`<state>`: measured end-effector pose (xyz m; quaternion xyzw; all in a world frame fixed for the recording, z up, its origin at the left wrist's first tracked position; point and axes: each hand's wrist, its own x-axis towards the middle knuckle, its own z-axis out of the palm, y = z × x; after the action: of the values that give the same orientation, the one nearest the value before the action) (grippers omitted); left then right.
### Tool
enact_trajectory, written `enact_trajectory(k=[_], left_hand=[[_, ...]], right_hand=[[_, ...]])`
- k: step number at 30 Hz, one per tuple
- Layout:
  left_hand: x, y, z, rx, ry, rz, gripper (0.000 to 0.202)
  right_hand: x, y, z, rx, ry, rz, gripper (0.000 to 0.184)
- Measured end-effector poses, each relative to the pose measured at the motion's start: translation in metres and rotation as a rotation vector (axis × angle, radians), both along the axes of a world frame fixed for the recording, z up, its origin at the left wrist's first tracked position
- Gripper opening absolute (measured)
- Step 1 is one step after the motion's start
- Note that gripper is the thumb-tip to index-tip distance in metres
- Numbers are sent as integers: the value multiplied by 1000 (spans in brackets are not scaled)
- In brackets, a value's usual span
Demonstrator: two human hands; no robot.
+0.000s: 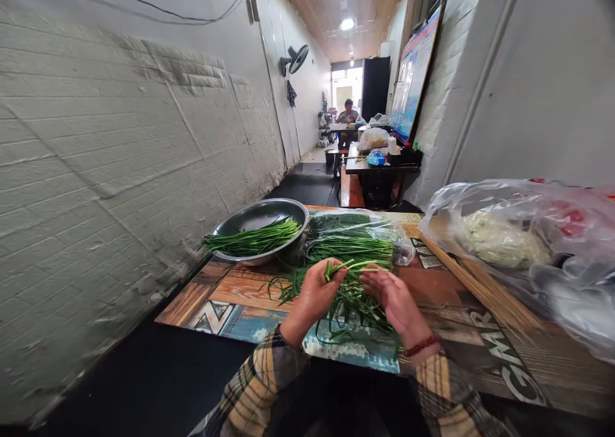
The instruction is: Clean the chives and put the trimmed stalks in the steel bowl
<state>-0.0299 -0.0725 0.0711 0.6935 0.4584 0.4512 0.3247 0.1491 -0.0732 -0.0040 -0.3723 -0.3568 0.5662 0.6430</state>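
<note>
Several green chive stalks (358, 265) stretch between my hands above the table. My left hand (314, 296) is closed around them, its thumb on top. The fingers of my right hand (396, 299) meet the other ends in a loose pinch, slightly blurred. Beneath both hands lies a loose heap of chives (353, 305), with leaves spread toward me and to the left. Just behind it, more chives (355, 250) lie in a clear plastic bag (406, 248). A metal bowl (247, 216) at the left holds a bundle of chives (264, 238), tips over its rim.
Thin wooden sticks (480, 289) lie diagonally on the patterned table (442, 321). Plastic bags (509, 232) with pale contents crowd the right side. A brick wall (120, 168) runs along the left. Farther off, a person (348, 111) sits at another table.
</note>
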Motion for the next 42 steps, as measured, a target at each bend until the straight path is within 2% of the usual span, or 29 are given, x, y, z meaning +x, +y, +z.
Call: enact_trajectory(k=[2,5,10,14,17,23,29,37,42], left_hand=[[1,-1,-5,-25,6,14,27],[4,-1,-14,-57,15,30,27],[10,0,-29,-55,42,-18,28],[11,0,-44,-49,71,-44,30],[10,1,-51,-63,85,-55,35],[9,-2,-54,-118,25,-70,39],[7,-5,-57,-200,-99,-100,44],[4,-3,-64,-96,25,-4,39],[1,-10,-63,14,159,18,24]], right_hand=[[-9,-3,-10,-68,-135,79,37],[-14,-12,-7,-9,-283,104,38],[-20,-17,10,168,-386,-19,30],[-22,-16,6,152,-547,-138,25],[-20,-17,2,211,-634,-188,20],[-21,-21,9,265,-714,-202,18],[-24,-21,10,287,-662,-119,21],[-35,-18,2,234,-679,-216,18],[-39,-19,-8,255,-772,-250,17]])
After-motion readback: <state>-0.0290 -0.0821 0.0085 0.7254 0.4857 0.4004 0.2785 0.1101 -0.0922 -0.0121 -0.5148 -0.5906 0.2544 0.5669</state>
